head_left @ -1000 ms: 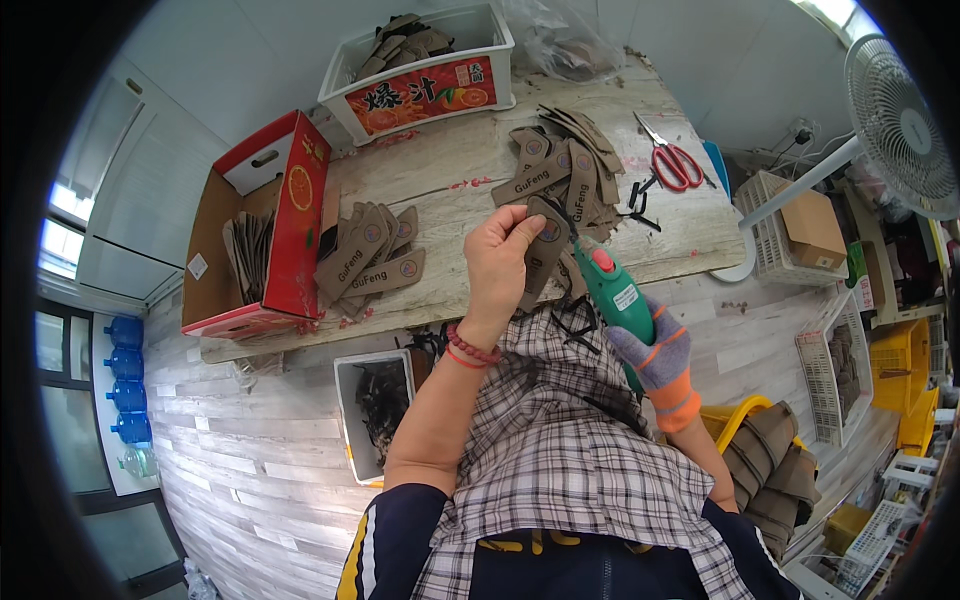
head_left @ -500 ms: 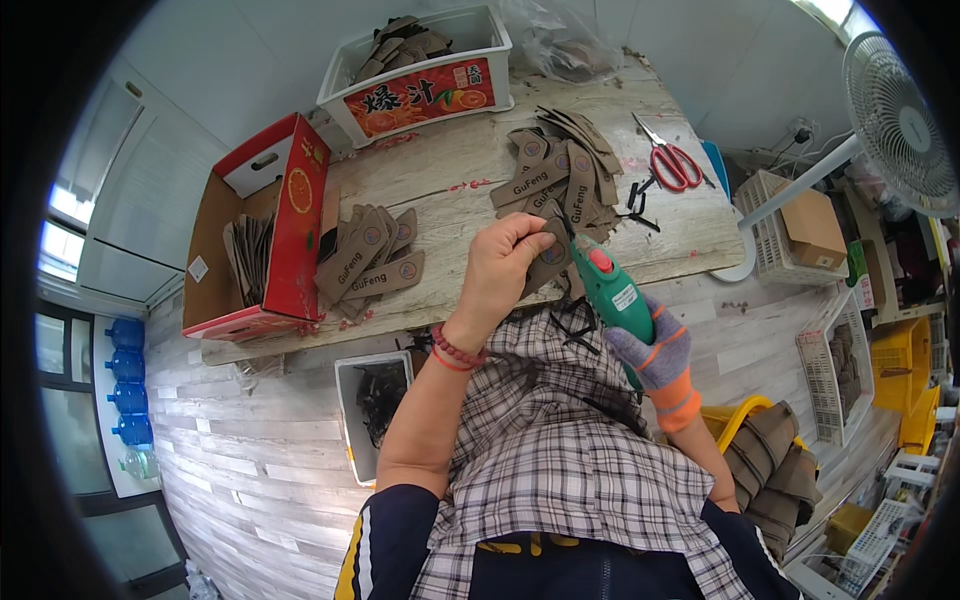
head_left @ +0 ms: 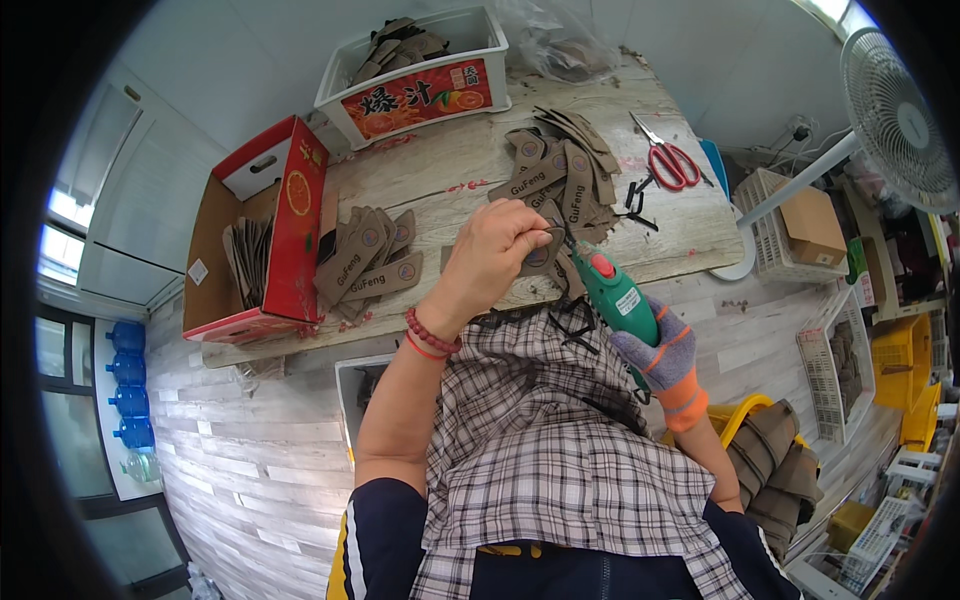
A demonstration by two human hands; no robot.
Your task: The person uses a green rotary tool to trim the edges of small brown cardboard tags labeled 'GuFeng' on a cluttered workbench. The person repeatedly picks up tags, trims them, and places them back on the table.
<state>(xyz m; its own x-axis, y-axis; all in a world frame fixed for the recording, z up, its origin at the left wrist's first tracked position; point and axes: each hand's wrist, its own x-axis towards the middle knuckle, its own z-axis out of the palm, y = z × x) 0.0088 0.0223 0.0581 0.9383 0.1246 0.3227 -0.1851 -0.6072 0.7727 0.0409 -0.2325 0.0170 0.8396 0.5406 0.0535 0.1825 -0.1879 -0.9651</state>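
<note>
A brown fabric tab [head_left: 541, 259] with a round patch is pinched between the thumb and fingers of my bare left hand [head_left: 492, 252]. Its other end sticks out on the far side of that hand. My right hand [head_left: 660, 350], in a grey and orange glove, is wrapped round a green handheld power cutter [head_left: 618, 300] with a red button. The cutter's narrow tip lies close to the tab's rounded edge; whether they touch I cannot tell. Just beyond my hands is a pile of similar brown tabs [head_left: 577, 185]. Black trimmed strips [head_left: 572, 325] lie on my plaid apron.
Red-handled scissors [head_left: 672, 165] lie at the table's right. More tabs [head_left: 368, 262] sit beside a red carton [head_left: 300, 220] on the left. A white bin [head_left: 415, 100] stands at the back. Below the table edge is another bin [head_left: 350, 400]; a fan [head_left: 895, 120] stands right.
My left hand has shifted left and turned, swinging the tab to lie more sideways. My right hand and the cutter have moved slightly down and right.
</note>
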